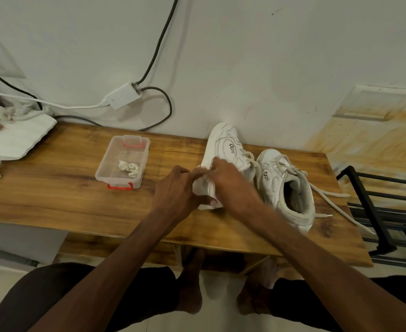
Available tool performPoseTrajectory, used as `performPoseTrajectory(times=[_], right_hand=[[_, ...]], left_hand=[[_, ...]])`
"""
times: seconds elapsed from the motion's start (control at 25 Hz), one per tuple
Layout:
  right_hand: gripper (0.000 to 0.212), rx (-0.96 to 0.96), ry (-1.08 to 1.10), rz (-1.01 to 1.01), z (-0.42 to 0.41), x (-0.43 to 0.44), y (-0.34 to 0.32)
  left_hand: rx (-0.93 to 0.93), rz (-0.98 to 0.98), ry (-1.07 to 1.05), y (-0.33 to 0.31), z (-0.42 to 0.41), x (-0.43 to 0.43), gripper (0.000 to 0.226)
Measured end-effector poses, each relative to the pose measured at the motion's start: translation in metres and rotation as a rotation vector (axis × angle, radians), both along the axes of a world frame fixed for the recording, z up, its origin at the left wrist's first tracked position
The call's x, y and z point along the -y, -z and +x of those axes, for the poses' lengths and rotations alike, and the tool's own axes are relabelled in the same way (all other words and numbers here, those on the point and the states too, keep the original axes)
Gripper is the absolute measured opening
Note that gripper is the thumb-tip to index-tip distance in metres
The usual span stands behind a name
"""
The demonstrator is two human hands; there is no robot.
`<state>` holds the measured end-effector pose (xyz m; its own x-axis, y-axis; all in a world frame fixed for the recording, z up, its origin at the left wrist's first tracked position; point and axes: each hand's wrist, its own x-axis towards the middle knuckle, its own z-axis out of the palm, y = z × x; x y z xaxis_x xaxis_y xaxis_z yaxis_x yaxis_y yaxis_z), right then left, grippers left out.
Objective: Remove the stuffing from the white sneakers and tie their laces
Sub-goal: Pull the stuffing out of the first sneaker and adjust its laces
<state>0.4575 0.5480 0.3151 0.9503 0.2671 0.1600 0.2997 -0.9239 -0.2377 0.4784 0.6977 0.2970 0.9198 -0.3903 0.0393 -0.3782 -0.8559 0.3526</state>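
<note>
Two white sneakers stand side by side on the wooden table (pixel 53 195). The left sneaker (pixel 226 144) points away from me, and both hands cover its heel end. My left hand (pixel 175 185) pinches a white wad of stuffing (pixel 200 188) at the shoe's opening. My right hand (pixel 230 180) lies over the shoe's collar and touches the same wad. The right sneaker (pixel 283 185) is open and looks hollow inside. Its untied laces (pixel 329 195) trail to the right across the table.
A clear plastic box (pixel 106 164) with red clips sits left of the hands and holds crumpled white stuffing (pixel 129 168). A white board with rope lies at the far left (pixel 17 137). A black metal rack (pixel 384 212) stands beside the table's right edge. Cables run along the wall.
</note>
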Motion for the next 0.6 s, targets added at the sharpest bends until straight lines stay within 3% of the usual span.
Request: performPoseTrajectory(times=[0.12,0.32,0.44,0.6], right_hand=[[0.041,0.085,0.215,0.087,0.005,0.019,-0.004],[0.043,-0.069,-0.047,0.052,-0.02,-0.001,0.007],[0.037,0.001,-0.053,-0.068,-0.007,-0.012,0.008],[0.028,0.064,-0.259,-0.155,-0.041,-0.019,0.026]], left_hand=[[-0.026,0.054,-0.035,-0.001,0.0,0.004,0.091],[0.004,0.005,0.057,0.005,0.002,0.001,0.088],[0.027,-0.088,0.043,0.011,0.004,-0.001,0.083],[0.175,-0.084,0.228,0.028,-0.001,-0.004,0.093]])
